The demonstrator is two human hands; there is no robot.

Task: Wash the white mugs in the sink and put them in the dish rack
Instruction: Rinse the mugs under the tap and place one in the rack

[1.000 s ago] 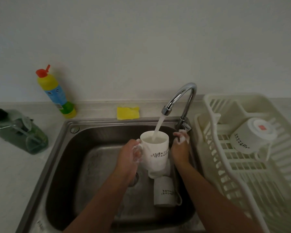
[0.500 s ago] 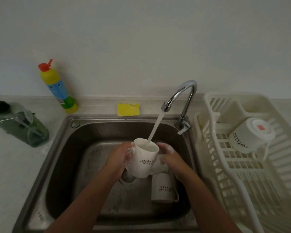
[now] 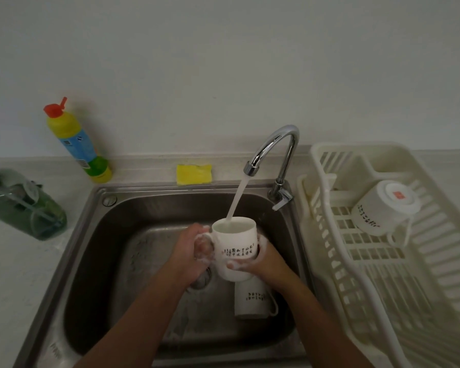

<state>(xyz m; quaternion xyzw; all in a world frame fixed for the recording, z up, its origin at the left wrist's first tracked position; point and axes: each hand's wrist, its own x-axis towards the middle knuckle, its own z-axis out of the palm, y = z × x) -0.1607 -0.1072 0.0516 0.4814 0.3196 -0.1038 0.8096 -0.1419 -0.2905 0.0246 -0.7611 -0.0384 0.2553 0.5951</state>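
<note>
Held one white mug (image 3: 234, 251) upright over the sink (image 3: 96, 224), directly beneath the spout of the chrome tap (image 3: 274, 144). Gripped its handle with the left hand (image 3: 194, 254), fingers curled through the loop and flecked with foam. Clasped the mug's lower right side with the right hand (image 3: 263, 258), soapy fingers bent round the wall just under the black lettering. Caught the water stream (image 3: 237, 200) inside the mouth, close to the far left of the rim, with the mug filled almost to the top.

Found a second mug (image 3: 250, 301) lying on the sink floor just below the held one, its upper end hidden behind that mug and the right wrist, handle pointing to the near right. Could not tell whether it touched the held mug. Noted the drain (image 3: 202, 281) half covered by the left wrist.

Found a third mug (image 3: 383, 208) already in the dish rack (image 3: 436, 274), in its far part, turned base-up and tilted, with a red mark on the base and the handle hanging toward the near side. Saw the rack standing on the counter (image 3: 11, 274) right against the sink's right edge.

Saw a yellow sponge (image 3: 194, 174) behind the sink's back rim, left of the tap. Saw a yellow bottle (image 3: 75, 139) with a red cap by the wall beyond the sink's far left corner, and a green bottle (image 3: 21, 205) on the counter well to the left.
</note>
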